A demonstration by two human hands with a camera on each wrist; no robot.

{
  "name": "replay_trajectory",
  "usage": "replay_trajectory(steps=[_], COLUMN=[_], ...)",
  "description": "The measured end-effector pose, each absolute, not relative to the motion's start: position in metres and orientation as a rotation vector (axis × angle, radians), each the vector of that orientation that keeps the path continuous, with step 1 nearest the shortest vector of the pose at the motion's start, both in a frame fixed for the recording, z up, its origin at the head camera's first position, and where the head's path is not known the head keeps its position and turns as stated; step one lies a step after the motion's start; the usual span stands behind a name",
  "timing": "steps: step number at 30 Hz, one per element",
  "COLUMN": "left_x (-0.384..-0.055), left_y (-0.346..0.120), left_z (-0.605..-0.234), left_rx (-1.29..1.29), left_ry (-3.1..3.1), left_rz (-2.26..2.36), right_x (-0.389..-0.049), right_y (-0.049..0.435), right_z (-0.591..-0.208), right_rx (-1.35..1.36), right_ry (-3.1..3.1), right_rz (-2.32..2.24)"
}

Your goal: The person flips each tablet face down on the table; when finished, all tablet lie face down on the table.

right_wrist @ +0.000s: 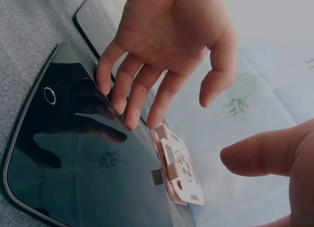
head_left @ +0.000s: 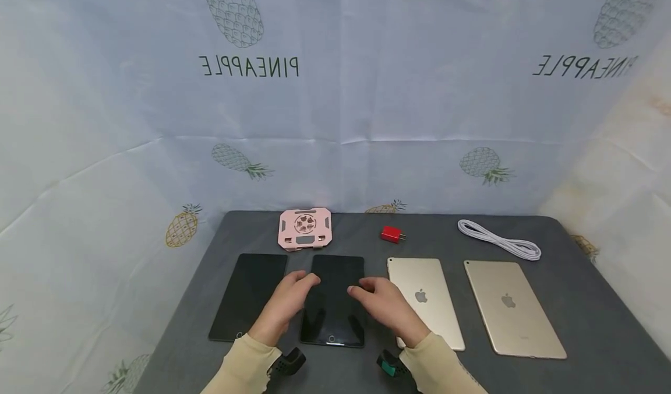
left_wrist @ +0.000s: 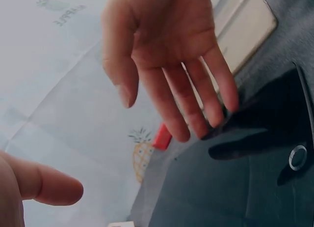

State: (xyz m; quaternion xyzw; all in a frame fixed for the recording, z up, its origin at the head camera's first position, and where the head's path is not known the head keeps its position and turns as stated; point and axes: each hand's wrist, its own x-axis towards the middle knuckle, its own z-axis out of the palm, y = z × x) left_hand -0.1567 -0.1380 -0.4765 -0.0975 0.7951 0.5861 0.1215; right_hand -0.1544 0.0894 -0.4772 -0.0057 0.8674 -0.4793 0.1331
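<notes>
A tablet with a dark screen (head_left: 331, 306) lies face up on the grey table between my two hands. My left hand (head_left: 287, 301) is at its left edge, fingers loosely bent and holding nothing. On the opposite side, my right hand (head_left: 387, 303) is near the right edge, its fingers relaxed and spread, also holding nothing. Both hands and their reflections show over the glossy screen (right_wrist: 73, 138) in the right wrist view. To the left lies a second dark-screened tablet (head_left: 246, 295). A gold tablet (head_left: 419, 283), back side up, lies partly under my right forearm in the head view.
Another gold tablet (head_left: 516, 309) lies at the far right, back up. Along the rear edge are a pink folding stand (head_left: 305, 229), a red charger plug (head_left: 392, 234) and a bundled white cable (head_left: 498, 241). A pineapple-print cloth (head_left: 335, 102) hangs behind the grey table (head_left: 356, 239).
</notes>
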Motion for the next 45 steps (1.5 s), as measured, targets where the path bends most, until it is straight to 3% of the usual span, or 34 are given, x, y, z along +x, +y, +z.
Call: replay_trajectory(steps=[12,45], left_x=[-0.161,-0.154], left_y=[-0.147,-0.161], left_z=[-0.476,-0.433], left_rx=[-0.318,-0.271], left_ry=[2.180,2.088], left_rz=[1.811,1.994], right_x=[-0.152,-0.155], right_y=[0.088,0.049], right_z=[-0.479,-0.469], right_rx=[-0.079,-0.065], right_ry=[2.479,2.408], right_rz=[-1.433,-1.404])
